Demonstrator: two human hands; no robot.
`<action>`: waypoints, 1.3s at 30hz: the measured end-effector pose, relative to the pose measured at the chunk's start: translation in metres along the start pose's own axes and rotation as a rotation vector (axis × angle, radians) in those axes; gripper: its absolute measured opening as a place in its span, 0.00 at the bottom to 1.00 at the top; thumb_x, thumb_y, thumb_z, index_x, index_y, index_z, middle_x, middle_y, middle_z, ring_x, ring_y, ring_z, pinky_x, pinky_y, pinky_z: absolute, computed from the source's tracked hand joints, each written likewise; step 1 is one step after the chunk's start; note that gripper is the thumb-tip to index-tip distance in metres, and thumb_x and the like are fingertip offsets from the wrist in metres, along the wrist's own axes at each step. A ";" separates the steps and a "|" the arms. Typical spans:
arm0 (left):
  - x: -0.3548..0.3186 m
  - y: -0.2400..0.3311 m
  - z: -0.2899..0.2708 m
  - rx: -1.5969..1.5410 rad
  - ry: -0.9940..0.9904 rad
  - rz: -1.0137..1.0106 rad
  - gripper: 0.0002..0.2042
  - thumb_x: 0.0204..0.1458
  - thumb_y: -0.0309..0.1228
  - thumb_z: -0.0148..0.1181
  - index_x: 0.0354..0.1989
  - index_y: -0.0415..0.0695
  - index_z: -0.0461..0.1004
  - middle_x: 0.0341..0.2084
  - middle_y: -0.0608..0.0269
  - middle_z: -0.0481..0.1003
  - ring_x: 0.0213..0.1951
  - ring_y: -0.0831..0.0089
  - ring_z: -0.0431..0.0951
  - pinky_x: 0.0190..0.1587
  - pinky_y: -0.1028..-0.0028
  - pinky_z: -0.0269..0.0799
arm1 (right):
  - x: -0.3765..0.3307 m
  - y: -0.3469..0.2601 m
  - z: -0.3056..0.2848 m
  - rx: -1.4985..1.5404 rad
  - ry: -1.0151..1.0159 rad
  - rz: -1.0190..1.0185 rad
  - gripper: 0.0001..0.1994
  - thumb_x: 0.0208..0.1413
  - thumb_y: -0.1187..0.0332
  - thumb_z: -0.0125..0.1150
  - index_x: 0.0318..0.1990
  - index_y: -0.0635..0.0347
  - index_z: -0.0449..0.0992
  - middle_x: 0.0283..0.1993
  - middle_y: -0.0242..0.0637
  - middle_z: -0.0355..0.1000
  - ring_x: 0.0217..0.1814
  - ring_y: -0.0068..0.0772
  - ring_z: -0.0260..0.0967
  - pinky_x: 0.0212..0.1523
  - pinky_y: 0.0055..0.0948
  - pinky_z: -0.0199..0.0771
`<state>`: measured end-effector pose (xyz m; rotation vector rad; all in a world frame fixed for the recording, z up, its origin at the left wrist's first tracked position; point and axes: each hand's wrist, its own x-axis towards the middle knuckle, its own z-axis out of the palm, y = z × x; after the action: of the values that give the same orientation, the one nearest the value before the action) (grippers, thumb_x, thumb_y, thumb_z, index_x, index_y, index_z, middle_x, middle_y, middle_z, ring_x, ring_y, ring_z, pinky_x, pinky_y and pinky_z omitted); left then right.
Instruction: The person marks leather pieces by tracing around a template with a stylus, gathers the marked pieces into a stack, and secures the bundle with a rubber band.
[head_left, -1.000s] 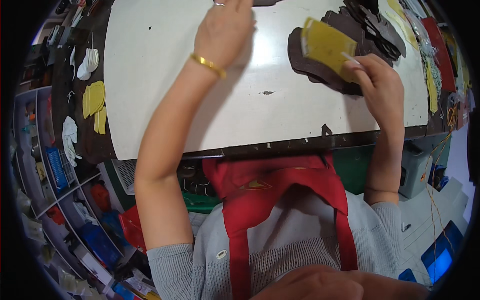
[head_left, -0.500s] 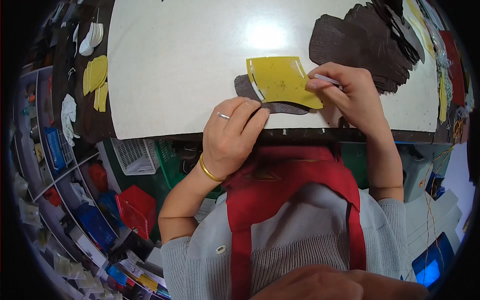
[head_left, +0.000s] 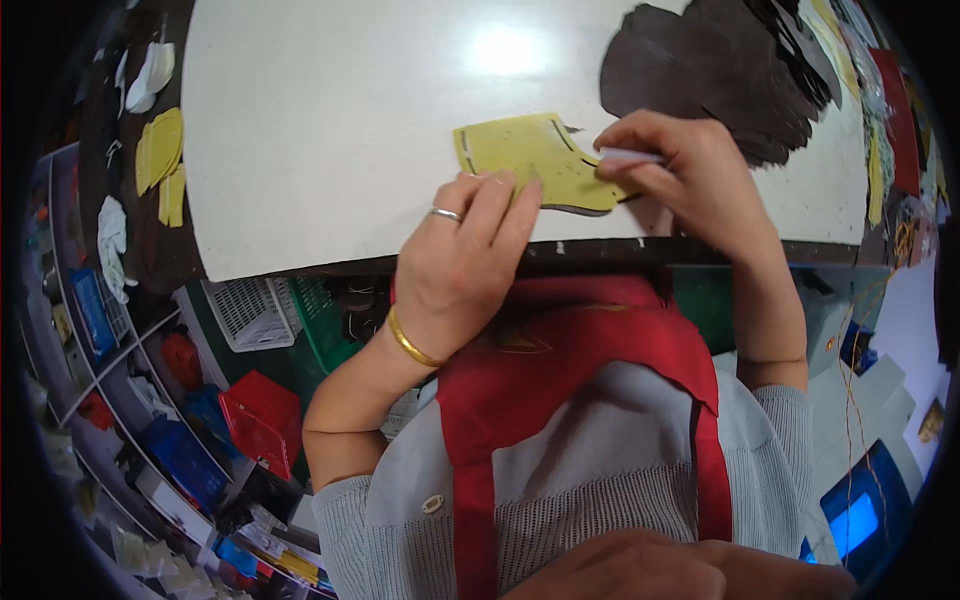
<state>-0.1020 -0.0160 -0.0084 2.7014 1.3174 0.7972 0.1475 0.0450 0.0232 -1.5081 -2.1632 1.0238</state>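
Note:
A yellow template (head_left: pixel 515 150) with narrow slots lies near the front of the white work board. Beneath it is a piece of dark brown leather (head_left: pixel 578 210), mostly covered, showing as a strip along the near edge and through the slots. My left hand (head_left: pixel 455 245) presses its fingertips on the template's near left part, fingers laid out flat. Between the thumb and fingers of my right hand (head_left: pixel 705 175) is a slim whitish pen (head_left: pixel 632 156), at the template's right end. Its tip is too small to make out.
Dark brown leather pieces (head_left: pixel 700 85) lie stacked at the far right of the white board (head_left: pixel 320 130). More yellow templates (head_left: pixel 160 150) and a white glove (head_left: pixel 113 245) lie along the left side. A white basket (head_left: pixel 250 312) stands below the table's front edge.
The template has turned and now covers most of the leather piece, which showed more at its left before. My left fingers have moved up onto the template. My right hand still holds the pen.

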 end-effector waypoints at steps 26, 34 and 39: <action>0.002 0.040 0.012 0.113 -0.071 0.100 0.18 0.52 0.31 0.56 0.51 0.39 0.79 0.45 0.47 0.77 0.40 0.54 0.79 0.43 0.67 0.79 | 0.046 -0.049 0.031 -0.069 -0.200 -0.449 0.11 0.57 0.59 0.60 0.35 0.58 0.79 0.23 0.46 0.76 0.30 0.54 0.77 0.32 0.45 0.75; 0.010 0.040 0.012 0.209 -0.102 0.092 0.15 0.55 0.34 0.53 0.47 0.41 0.79 0.44 0.51 0.76 0.42 0.56 0.79 0.49 0.65 0.78 | 0.078 -0.044 0.038 -0.377 0.168 -0.644 0.09 0.54 0.65 0.61 0.41 0.57 0.76 0.31 0.42 0.79 0.32 0.47 0.80 0.30 0.41 0.78; 0.013 0.039 0.014 0.258 -0.085 0.085 0.14 0.55 0.33 0.54 0.48 0.47 0.79 0.46 0.56 0.78 0.39 0.58 0.80 0.41 0.72 0.78 | 0.045 -0.026 0.007 0.034 0.137 -0.367 0.12 0.63 0.59 0.60 0.39 0.60 0.79 0.31 0.41 0.78 0.30 0.47 0.77 0.31 0.38 0.75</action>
<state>-0.0606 -0.0284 -0.0049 2.9676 1.3826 0.5435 0.1077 0.0785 0.0305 -1.0743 -2.2011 0.8023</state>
